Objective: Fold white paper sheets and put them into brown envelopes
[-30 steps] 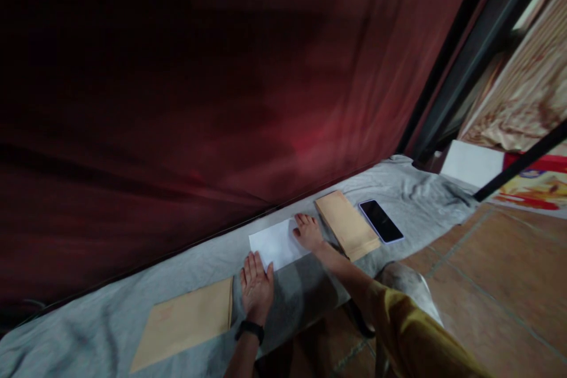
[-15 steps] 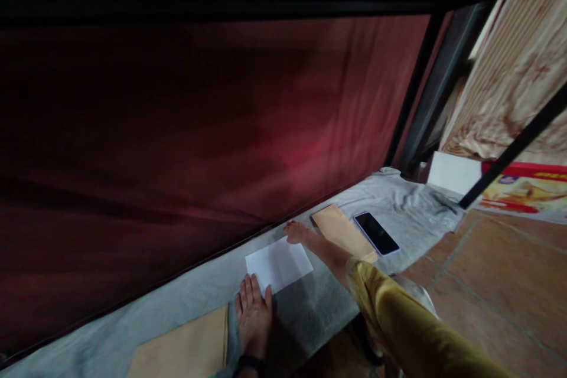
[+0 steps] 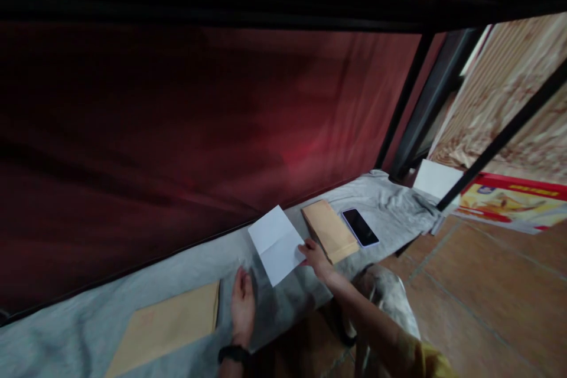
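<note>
A creased sheet of white paper (image 3: 277,245) is tilted over the grey cloth, its right edge pinched between the thumb and fingers of my right hand (image 3: 313,257). My left hand (image 3: 243,302) is to the left of the paper and apart from it, turned on its side with the fingers stretched out and nothing in them. A dark band circles the left wrist. Left of that hand lies a large brown envelope (image 3: 166,328). Several smaller brown envelopes (image 3: 331,230), seemingly stacked, rest just beyond my right hand.
A phone (image 3: 359,227) with a dark screen lies right of the smaller envelopes. Grey cloth (image 3: 394,207) covers the narrow surface, backed by a dark red curtain (image 3: 266,130). Black frame bars (image 3: 405,100) rise at the right. A printed red-and-yellow box (image 3: 514,201) is on the tiled floor.
My right hand has come back toward me and grips the paper's right edge; the sheet has turned and lifted. My left hand has let go of the paper and rolled onto its side.
</note>
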Action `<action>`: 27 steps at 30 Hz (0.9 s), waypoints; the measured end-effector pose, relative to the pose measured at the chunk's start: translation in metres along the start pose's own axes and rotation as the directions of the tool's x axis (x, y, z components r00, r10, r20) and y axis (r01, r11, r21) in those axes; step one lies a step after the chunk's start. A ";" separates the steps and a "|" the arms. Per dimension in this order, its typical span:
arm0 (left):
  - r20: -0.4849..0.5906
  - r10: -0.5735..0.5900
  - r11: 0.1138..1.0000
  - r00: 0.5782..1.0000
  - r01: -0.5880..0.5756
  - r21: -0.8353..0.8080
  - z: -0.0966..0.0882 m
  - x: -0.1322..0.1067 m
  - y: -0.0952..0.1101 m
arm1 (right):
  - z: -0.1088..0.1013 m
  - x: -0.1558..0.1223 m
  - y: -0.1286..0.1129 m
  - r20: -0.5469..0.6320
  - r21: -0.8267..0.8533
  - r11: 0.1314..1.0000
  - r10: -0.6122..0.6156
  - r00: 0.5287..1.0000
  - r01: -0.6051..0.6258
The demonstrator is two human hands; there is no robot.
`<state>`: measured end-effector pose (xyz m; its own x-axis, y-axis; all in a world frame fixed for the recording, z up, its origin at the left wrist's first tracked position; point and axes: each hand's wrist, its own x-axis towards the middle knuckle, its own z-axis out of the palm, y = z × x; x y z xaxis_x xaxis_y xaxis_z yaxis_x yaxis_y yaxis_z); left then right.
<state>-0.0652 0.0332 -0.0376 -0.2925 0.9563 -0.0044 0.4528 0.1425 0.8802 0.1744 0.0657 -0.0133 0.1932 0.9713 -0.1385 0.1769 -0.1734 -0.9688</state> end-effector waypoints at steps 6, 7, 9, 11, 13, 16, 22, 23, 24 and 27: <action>0.341 -0.300 0.815 0.891 0.425 -0.394 0.019 -0.056 0.023 | 0.024 -0.055 0.024 -0.022 -0.008 0.991 0.132 0.991 -0.132; 0.340 -0.324 0.803 0.883 0.447 -0.395 0.017 -0.061 0.023 | 0.023 -0.061 0.026 -0.025 -0.011 0.990 0.140 0.990 -0.140; 0.317 -0.370 0.815 0.873 0.469 -0.341 0.012 -0.066 0.019 | 0.015 -0.073 0.030 -0.051 -0.068 0.994 0.087 0.995 -0.090; 0.303 -0.396 0.843 0.866 0.474 -0.252 0.005 -0.067 0.015 | 0.002 -0.085 0.031 -0.080 -0.252 0.965 -0.096 0.992 0.073; 0.301 -0.395 0.869 0.868 0.460 -0.185 0.000 -0.068 0.012 | -0.007 -0.092 0.029 0.001 -0.480 0.827 -0.333 0.943 0.292; 0.314 -0.348 0.904 0.883 0.405 -0.136 -0.001 -0.072 0.013 | -0.004 -0.090 0.017 0.313 -0.573 0.582 -0.496 0.810 0.578; 0.299 -0.342 0.884 0.891 0.413 -0.218 0.009 -0.073 0.020 | 0.043 -0.052 0.000 0.650 -0.469 0.426 -0.426 0.629 0.774; 0.299 -0.335 0.887 0.894 0.406 -0.220 0.010 -0.072 0.020 | 0.048 -0.046 0.000 0.672 -0.471 0.415 -0.402 0.622 0.778; 0.296 -0.325 0.892 0.898 0.395 -0.219 0.011 -0.071 0.021 | 0.052 -0.040 0.000 0.688 -0.476 0.402 -0.382 0.616 0.782; 0.265 -0.261 0.931 0.928 0.315 -0.184 0.012 -0.070 0.020 | 0.051 -0.022 0.004 0.704 -0.505 0.357 -0.356 0.615 0.786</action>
<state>-0.0256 -0.0280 -0.0259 -0.1662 0.9180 -0.3600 0.1745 0.3867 0.9055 0.1219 0.0514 -0.0248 -0.6236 0.7732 0.1152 0.7027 0.6190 -0.3508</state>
